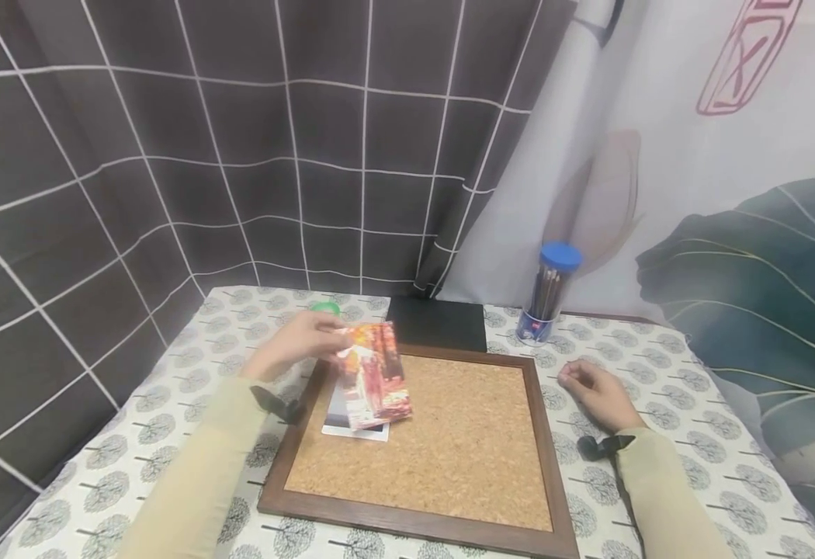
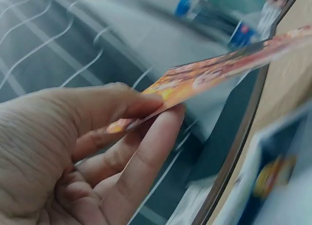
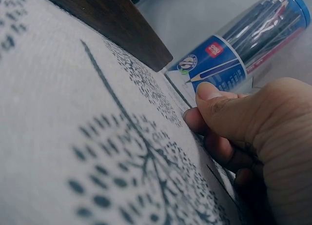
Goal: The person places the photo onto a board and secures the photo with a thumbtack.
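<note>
My left hand point(image 1: 299, 339) pinches an orange-and-red picture card point(image 1: 377, 380) by its upper left corner, thumb on one face and fingers on the other. The card is tilted over the left side of a wood-framed cork board point(image 1: 473, 442). Partly hidden under it in the head view, a white-bordered photo point(image 1: 338, 415) lies on the cork. In the left wrist view the card point(image 2: 209, 78) appears almost edge-on. To the right of the board my right hand point(image 1: 599, 396) rests on the tablecloth, fingers loosely curled, holding nothing.
Behind the board lies a flat black item point(image 1: 438, 322). A clear jar of pencils point(image 1: 547, 295) with a blue lid stands at the back right. Some green object point(image 1: 326, 308) shows behind my left hand. A tree-patterned cloth point(image 1: 170, 423) covers the table.
</note>
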{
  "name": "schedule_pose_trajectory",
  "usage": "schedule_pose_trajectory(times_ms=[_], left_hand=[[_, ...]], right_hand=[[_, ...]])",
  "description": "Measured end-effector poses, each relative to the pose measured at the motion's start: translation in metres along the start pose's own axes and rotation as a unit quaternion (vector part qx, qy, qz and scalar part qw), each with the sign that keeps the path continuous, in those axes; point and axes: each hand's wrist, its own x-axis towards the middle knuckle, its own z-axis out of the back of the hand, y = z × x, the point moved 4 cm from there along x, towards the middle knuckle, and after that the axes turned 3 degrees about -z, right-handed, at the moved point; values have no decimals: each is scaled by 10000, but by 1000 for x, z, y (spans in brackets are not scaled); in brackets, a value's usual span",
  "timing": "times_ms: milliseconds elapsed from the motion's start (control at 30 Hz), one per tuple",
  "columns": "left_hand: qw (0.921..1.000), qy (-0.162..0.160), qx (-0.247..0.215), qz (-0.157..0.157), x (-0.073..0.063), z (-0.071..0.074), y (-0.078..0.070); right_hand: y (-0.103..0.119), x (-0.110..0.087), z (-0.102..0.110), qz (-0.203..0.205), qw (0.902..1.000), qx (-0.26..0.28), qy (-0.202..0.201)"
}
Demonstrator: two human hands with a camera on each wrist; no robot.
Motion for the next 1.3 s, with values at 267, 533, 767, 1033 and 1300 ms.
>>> schedule_pose_trajectory(times_ms=[267, 533, 767, 1033, 1300], left_hand=[[9971, 306, -619, 320, 36, -55, -10], [9975, 643, -282, 119, 49, -87, -6], [9944, 291, 957, -346, 54, -100, -2], [9768, 301, 1972, -773, 57, -115, 18], [9650, 182, 2342, -1161, 60, -115, 21]], right_hand=[[2, 2, -2, 18, 10000, 29, 4], [3, 1, -6, 23, 10000, 67, 66], [3, 0, -2, -102, 9999, 40, 100], [2, -3, -4, -133, 9998, 70, 131], [3, -2, -3, 30, 9998, 211, 38]])
